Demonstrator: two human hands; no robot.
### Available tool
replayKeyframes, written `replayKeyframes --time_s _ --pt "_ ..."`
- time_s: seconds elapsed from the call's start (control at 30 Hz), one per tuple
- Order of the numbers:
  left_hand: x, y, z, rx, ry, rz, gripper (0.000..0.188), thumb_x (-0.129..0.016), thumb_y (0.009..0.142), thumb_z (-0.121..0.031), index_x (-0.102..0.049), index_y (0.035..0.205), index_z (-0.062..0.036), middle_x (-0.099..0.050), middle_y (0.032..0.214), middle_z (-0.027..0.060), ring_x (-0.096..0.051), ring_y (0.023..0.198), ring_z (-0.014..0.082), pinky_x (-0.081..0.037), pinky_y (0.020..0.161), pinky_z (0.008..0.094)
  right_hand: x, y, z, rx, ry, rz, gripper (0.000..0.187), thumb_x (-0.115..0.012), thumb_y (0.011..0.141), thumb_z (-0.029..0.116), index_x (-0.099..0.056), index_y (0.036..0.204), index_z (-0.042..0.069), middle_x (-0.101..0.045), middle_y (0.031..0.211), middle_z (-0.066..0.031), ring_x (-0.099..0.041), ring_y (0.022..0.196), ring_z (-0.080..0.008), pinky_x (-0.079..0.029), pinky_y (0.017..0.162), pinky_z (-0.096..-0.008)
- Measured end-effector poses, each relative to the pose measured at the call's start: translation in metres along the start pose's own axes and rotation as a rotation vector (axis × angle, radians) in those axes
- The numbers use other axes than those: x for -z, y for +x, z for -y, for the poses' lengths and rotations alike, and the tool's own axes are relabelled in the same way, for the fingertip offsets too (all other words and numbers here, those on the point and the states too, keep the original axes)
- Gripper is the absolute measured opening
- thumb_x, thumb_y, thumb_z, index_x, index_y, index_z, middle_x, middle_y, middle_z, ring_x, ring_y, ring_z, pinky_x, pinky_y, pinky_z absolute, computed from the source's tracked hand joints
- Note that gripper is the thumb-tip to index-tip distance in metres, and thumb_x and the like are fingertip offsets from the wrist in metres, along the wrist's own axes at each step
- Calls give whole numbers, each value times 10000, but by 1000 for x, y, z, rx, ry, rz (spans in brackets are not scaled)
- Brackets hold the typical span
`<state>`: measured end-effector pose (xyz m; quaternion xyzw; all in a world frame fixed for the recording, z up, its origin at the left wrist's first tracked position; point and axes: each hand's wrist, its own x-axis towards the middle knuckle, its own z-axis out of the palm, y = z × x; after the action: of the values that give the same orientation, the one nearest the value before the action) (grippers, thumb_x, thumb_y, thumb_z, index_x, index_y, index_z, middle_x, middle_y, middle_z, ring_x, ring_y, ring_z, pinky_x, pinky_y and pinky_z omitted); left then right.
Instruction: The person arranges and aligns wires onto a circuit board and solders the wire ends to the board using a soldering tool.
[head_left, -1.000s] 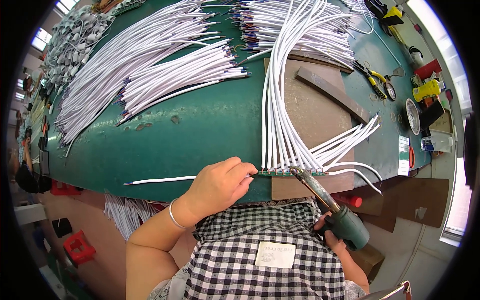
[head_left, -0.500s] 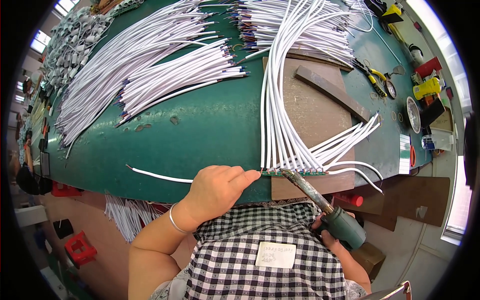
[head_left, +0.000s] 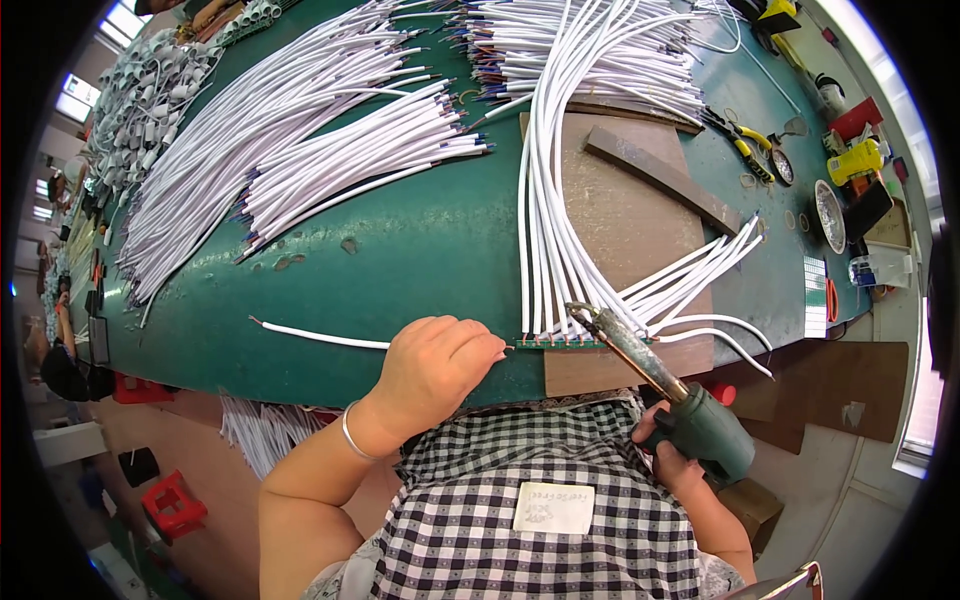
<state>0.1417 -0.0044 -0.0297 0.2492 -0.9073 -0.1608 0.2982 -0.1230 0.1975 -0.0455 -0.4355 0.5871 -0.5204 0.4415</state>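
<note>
A green tabletop (head_left: 400, 270) carries everything. Across its far left lies a long heap of white cables (head_left: 250, 130), coloured wire ends showing. The person wears a black-and-white checked apron (head_left: 540, 480) at the near edge. Right of centre sits a brown board (head_left: 620, 225), and a tall sheaf of curved white cables (head_left: 545, 190) arches over its left part. A shorter bundle of white cables (head_left: 350, 165) lies beside the long heap. The soldering iron (head_left: 655, 369) slants up and left, its tip over the foot of the sheaf; whether it touches there, I cannot tell. The left hand (head_left: 440, 365) is closed, pinching a single white cable (head_left: 325, 338) that sticks out to its left. The right hand (head_left: 675, 466), partly hidden, is wrapped around the iron's green handle. A dark bar (head_left: 660, 180) lies slanted on the board. The narrow green strip (head_left: 560, 343) runs along the feet of the sheaf, near the board's front edge, its left end just beside the left hand's fingertips. Yellow-handled pliers (head_left: 745, 145) lie farther right.
</note>
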Motion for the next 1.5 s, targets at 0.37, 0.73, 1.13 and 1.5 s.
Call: replayKeyframes --time_s 0.37,0.73,1.13,1.5 --pt "2 0 -5 52 -51 9 185 -752 699 -45 -628 834 -72 -633 773 52 -601 659 231 -464 583 344 -17 4 24 -134 43 47 431 -666 846 356 -522 1074 21 -617 836 -73 -604 767 -171 -503 736 -315" --pt "12 8 -46 79 -374 74 147 -745 729 -59 -649 837 -37 -634 759 72 -632 639 241 -510 549 322 -93 51 38 -140 208 76 245 -709 819 53 -596 1035 35 -637 978 -23 -622 883 -84 -507 791 -249" --pt "7 4 -43 76 -405 99 184 -752 719 -42 -654 873 -28 -641 740 102 -617 610 237 -482 517 318 -86 53 53 -297 411 41 146 -583 819 -12 -602 962 -36 -639 895 -81 -618 807 -138 -515 719 -276" --pt "5 2 -45 126 -453 85 121 -729 767 -65 -651 845 -16 -638 743 101 -617 605 257 -493 523 336 -96 54 39 -111 282 72 199 -651 821 7 -590 1010 6 -618 929 -17 -571 850 -82 -481 754 -245"
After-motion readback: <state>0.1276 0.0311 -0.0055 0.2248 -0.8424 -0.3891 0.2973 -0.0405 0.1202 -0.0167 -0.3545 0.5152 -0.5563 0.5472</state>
